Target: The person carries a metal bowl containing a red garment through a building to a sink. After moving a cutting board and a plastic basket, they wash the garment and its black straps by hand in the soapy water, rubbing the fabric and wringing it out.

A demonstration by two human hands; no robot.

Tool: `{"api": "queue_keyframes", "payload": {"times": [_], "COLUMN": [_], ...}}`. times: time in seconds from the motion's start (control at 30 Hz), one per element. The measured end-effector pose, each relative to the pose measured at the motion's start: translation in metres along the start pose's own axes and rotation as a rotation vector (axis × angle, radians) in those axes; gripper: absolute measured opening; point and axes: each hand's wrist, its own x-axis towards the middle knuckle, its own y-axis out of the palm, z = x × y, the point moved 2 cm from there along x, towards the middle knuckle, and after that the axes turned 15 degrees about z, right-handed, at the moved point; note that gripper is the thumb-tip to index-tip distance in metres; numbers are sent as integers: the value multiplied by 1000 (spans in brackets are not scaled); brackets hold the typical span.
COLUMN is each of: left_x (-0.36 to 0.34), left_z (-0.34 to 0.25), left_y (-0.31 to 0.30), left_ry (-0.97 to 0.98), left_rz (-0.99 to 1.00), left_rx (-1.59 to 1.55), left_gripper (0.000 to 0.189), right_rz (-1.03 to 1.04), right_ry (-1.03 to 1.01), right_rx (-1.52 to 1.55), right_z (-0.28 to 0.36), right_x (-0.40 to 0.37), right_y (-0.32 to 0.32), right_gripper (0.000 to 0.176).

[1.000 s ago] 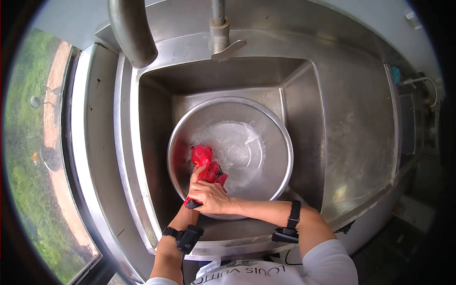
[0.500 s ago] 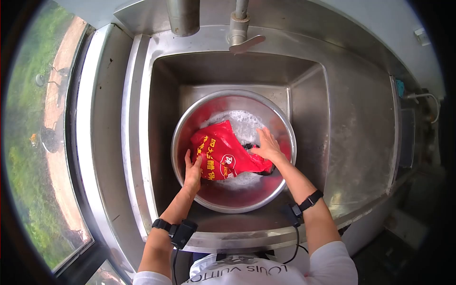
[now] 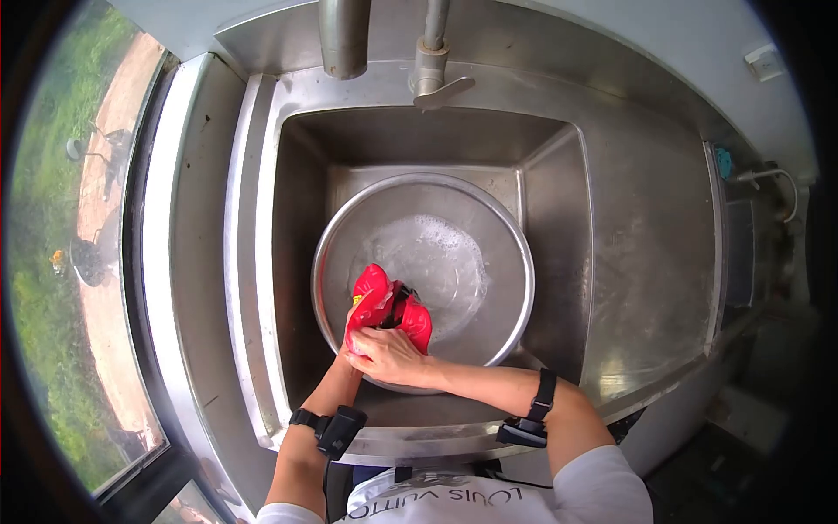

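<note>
Cloth, red, yellow print seemingly unreadable, shirt "LOUIS VUITTO"

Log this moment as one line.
right hand: gripping red cloth; left hand: mostly hidden; cloth: bunched over basin; foam: in basin; basin: in sink

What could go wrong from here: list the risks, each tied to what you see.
1. The bunched red cloth looks wet and could slip from the right hand, splashing the sudsy water.
2. Both hands work over the metal basin's near-left rim, so pressing there might tip it.
3. The black device on the left forearm sits close by and may catch drips.
</note>
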Motion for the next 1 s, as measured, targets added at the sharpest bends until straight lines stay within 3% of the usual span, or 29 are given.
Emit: {"api": "queue_keyframes", "payload": {"times": [0.13, 0.17, 0.2, 0.27, 0.3, 0.33, 0.4, 0.43, 0.47, 0.53, 0.63, 0.73, 0.8, 0.87, 1.0], "left_x": [-14, -10, -13, -23, -19, -24, -31, -31, -34, -40, -50, -51, -51, -47, -49], "left_z": [7, 5, 5, -5, -7, -17, -33, -35, -38, -39, -38, -42, -52, -59, -85], "left_y": [24, 36, 44, 67, 64, 70, 59, 47, 40, 23, 9, 7, 8, 4, 28], "left_ry": [20, -95, -77, -107, -91, 0, -1, 56, 140, 91, 51, -66, -121, 56, 223], "left_rz": [-94, -162, -156, -29, -67, -142, -21, -31, -28, -99, 14, -148, -284, -340, -542], "left_rx": [5, 177, 234, 381, 460, 565, 900, 1069, 1293, 1437, 1776, 1685, 1351, 1320, 1288], "left_gripper": [34, 30, 33, 42, 53, 57, 65, 75, 76, 58, 30, 16, 17, 19, 22], "right_rz": [-374, -428, -450, -263, -233, -351, -331, -367, -384, -506, -466, -631, -719, -817, -1059], "right_ry": [-40, 44, 185, 413, 519, 496, 654, 543, 568, 696, 822, 711, 679, 702, 527], "right_rx": [-244, -276, -310, -342, -238, -225, -176, -183, -84, 108, 173, 308, 368, 394, 490], "right_z": [-50, -66, -88, -117, -118, -141, -119, -121, -114, -114, -112, -97, -91, -85, -60], "right_x": [21, 23, 20, -9, -25, -45, -75, -88, -98, -122, -152, -168, -180, -196, -211], "right_y": [-14, -22, -31, -50, -64, -70, -101, -106, -113, -119, -116, -113, -118, -125, -130], "right_gripper": [14, 13, 14, 15, 17, 21, 25, 26, 28, 29, 31, 34, 36, 35, 34]}}
